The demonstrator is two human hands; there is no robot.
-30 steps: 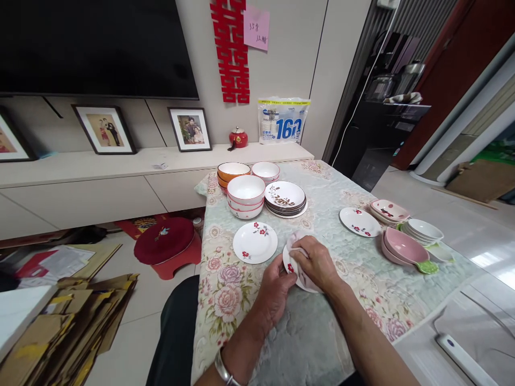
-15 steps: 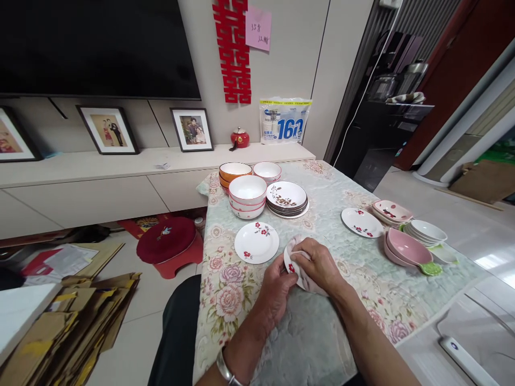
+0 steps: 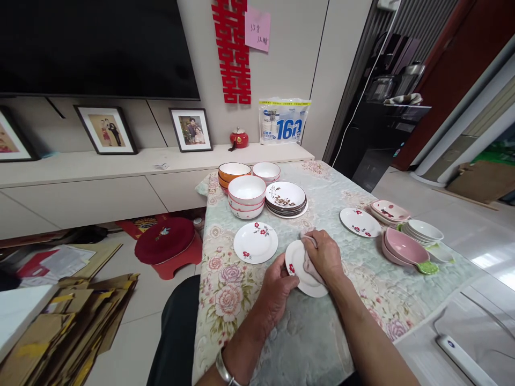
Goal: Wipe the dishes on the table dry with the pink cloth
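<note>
My left hand (image 3: pixel 277 287) grips the left rim of a white plate (image 3: pixel 296 258) with red flowers, its thumb on top. The plate is held above the near part of the table. Bunched under my right hand (image 3: pixel 324 254) is a pale pink cloth (image 3: pixel 309 267), pressed on the plate's right side and hiding part of it. A matching flowered plate (image 3: pixel 256 244) lies flat just beyond my left hand. Another flowered plate (image 3: pixel 360 222) lies farther right.
White bowls (image 3: pixel 247 197), orange bowls (image 3: pixel 233 170) and a stack of brown-patterned plates (image 3: pixel 286 195) stand at the back of the floral tablecloth (image 3: pixel 229 297). Pink dishes (image 3: pixel 408 246) and small white bowls (image 3: pixel 424 230) sit on the right. A red stool (image 3: pixel 169 241) stands left of the table.
My right hand and the cloth have slid up and to the right across the plate, uncovering more of its middle. My left hand keeps its hold.
</note>
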